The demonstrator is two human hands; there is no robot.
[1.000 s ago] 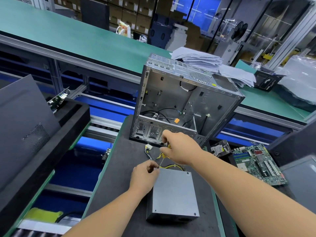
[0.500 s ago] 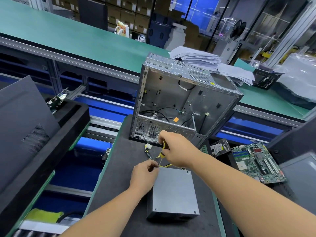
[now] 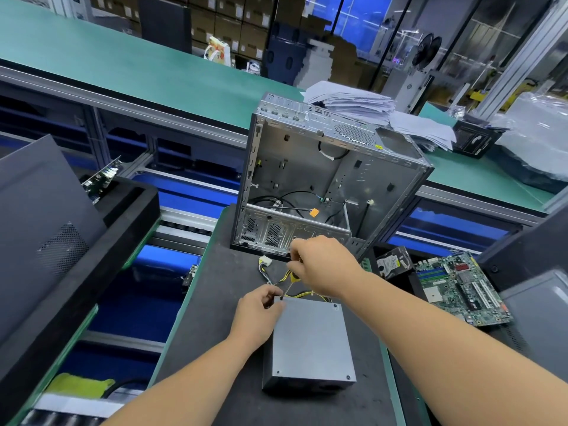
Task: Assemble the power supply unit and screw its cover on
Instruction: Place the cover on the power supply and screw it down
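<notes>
Grey sheet metal covers the power supply unit (image 3: 312, 339), which lies flat on the dark mat (image 3: 215, 302), its near edge close to the mat's front and bare mat to its left. At its far left corner the left hand (image 3: 256, 315) pinches around the screwdriver tip, fingers curled at the cover's edge. The right hand (image 3: 325, 265) grips the yellow-and-black screwdriver (image 3: 290, 279), slanted down to that corner. Yellow cables (image 3: 307, 293) trail from the unit's far edge to a white connector (image 3: 265, 261). Just beyond stands the open computer case (image 3: 322, 186). A motherboard (image 3: 461, 290) lies to the right, apart.
</notes>
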